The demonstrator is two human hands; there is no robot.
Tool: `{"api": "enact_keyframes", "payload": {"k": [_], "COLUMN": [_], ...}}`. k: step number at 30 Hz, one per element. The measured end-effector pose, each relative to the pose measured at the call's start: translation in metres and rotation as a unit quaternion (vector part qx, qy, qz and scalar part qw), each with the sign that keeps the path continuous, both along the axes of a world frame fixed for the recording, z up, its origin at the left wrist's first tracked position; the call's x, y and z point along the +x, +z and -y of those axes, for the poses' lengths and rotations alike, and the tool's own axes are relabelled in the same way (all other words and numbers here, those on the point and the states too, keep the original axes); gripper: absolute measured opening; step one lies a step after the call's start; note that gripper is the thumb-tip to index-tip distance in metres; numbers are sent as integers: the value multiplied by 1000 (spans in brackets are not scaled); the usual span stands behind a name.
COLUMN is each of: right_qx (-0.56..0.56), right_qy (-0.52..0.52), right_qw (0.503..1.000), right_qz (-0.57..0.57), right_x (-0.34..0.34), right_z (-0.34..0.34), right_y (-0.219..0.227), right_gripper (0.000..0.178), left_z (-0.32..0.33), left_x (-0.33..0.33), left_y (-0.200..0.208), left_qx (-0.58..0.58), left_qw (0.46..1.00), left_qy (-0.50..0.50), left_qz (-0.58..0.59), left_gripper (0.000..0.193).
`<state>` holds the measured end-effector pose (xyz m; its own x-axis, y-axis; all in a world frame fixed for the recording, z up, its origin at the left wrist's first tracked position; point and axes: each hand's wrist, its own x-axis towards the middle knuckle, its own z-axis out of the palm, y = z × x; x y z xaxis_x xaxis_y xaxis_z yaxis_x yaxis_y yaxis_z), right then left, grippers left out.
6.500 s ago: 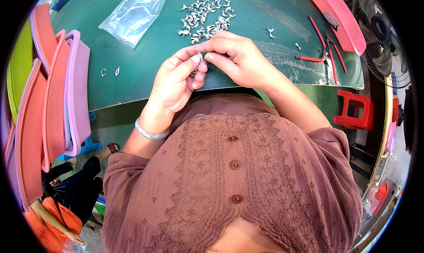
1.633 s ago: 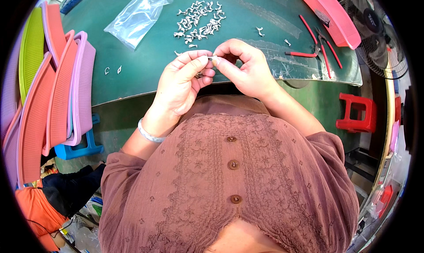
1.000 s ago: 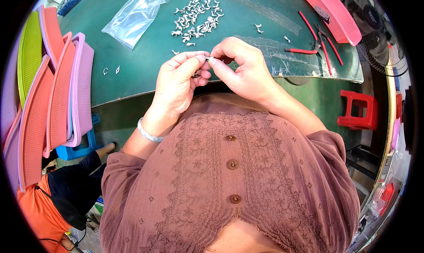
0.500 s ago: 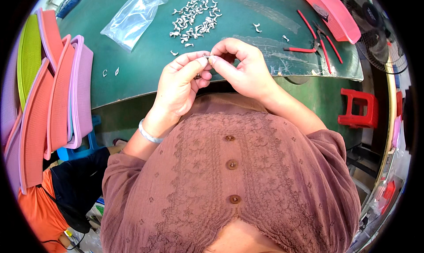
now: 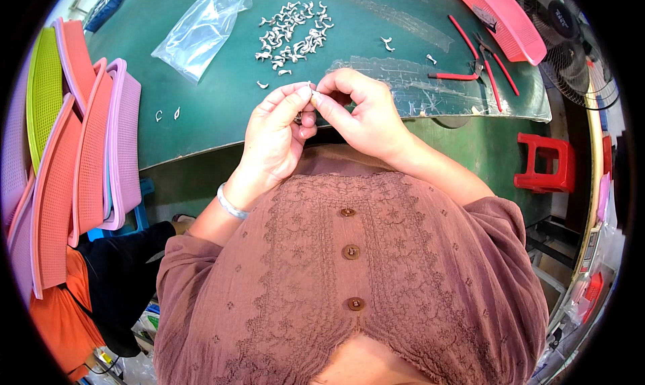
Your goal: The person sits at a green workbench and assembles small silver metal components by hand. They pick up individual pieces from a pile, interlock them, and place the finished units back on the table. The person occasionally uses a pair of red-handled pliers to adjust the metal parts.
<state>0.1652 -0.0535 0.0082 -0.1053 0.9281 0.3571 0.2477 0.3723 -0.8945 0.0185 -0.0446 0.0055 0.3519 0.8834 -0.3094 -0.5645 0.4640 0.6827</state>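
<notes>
In front of my chest, over the table's near edge, my two hands meet at the fingertips. My left hand (image 5: pixel 272 130) is closed, thumb and forefinger pinching a tiny silvery metal piece (image 5: pixel 310 87). More small dark metal bits (image 5: pixel 299 117) show in its curled fingers. My right hand (image 5: pixel 366 113) is also closed, its thumb and forefinger pinching at the same piece; fingers cover most of it. Beyond the hands lies a pile of small curved silvery metal pieces (image 5: pixel 285 41). One loose curved piece (image 5: pixel 262 84) rests just beyond my left hand.
Red-handled pliers (image 5: pixel 463 76) and a pink basket (image 5: pixel 510 29) are at the right of the green table (image 5: pixel 222 109). A clear plastic bag (image 5: pixel 201 32) lies far left. Stacked baskets (image 5: pixel 124 143) and a person in orange (image 5: pixel 60 324) are left. A red stool (image 5: pixel 544 163) stands right.
My fingertips have shifted slightly, and the pinched piece now points up between them. Both hands stay together in nearly the same place.
</notes>
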Motion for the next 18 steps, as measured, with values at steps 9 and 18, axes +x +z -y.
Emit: {"api": "enact_keyframes", "payload": {"k": [9,18], "right_qx": [73,-64], "right_qy": [-12,49], "right_qw": [986,995], "right_qz": [151,52], "right_x": [5,18], "right_z": [1,-6], "right_y": [5,10], "right_gripper": [10,11], "left_z": [-5,-6], "left_x": [-6,-9], "left_y": [-6,-7], "left_qx": [-4,-6], "left_qw": [997,996], "left_qy": [-72,-87], "left_qz": [28,27], "left_gripper": [8,7]}}
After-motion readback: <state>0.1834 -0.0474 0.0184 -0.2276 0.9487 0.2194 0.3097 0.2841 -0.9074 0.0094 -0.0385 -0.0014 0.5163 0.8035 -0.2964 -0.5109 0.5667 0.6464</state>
